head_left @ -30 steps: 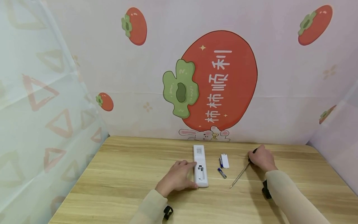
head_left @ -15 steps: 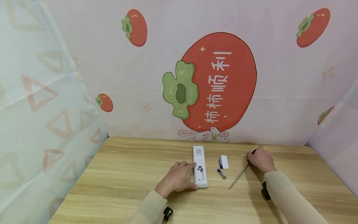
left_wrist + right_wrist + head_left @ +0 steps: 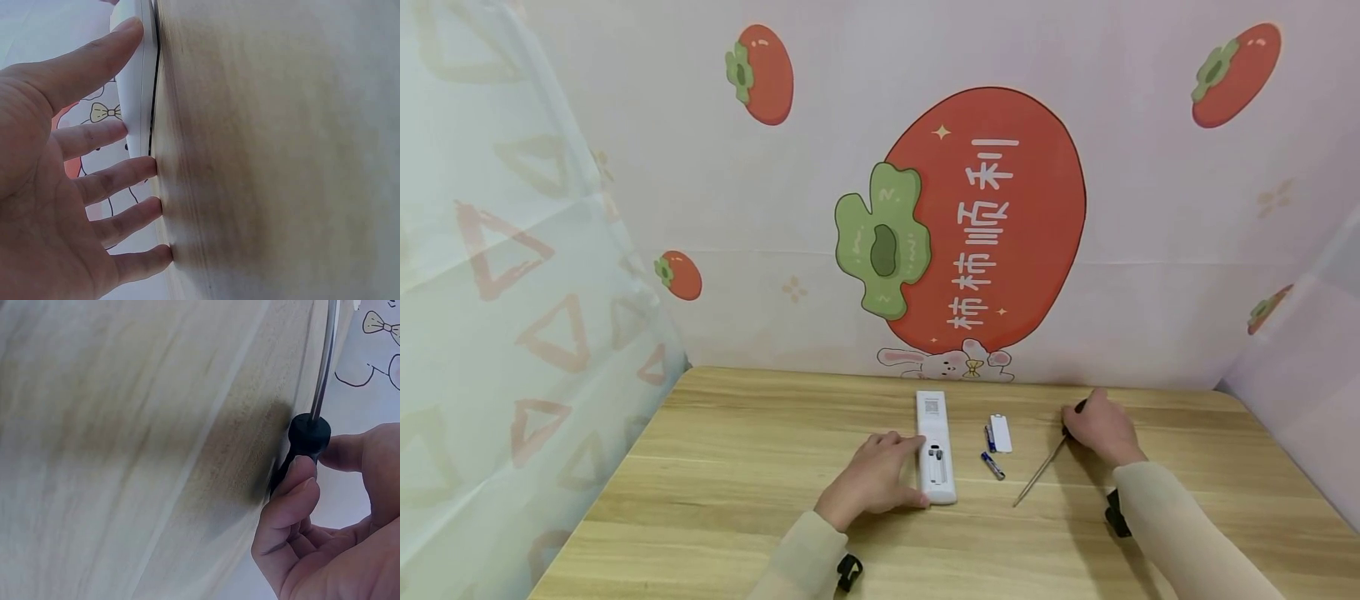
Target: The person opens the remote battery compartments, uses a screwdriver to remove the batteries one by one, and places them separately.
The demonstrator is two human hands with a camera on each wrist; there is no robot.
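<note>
A white remote control lies face down on the table with its battery compartment uncovered. My left hand is at its left side, thumb by the near end and index fingertip against the edge. In the left wrist view the fingers are spread and fairly straight, and the other fingertips rest on the wood. At the right, my right hand pinches the black handle of a screwdriver, whose metal shaft points toward the near left, low over the table. The right wrist view shows thumb and fingers around the dark handle.
Between remote and screwdriver lie a white battery cover, one battery touching or close beside it, and another battery nearer me. The wooden table ends at a printed backdrop behind.
</note>
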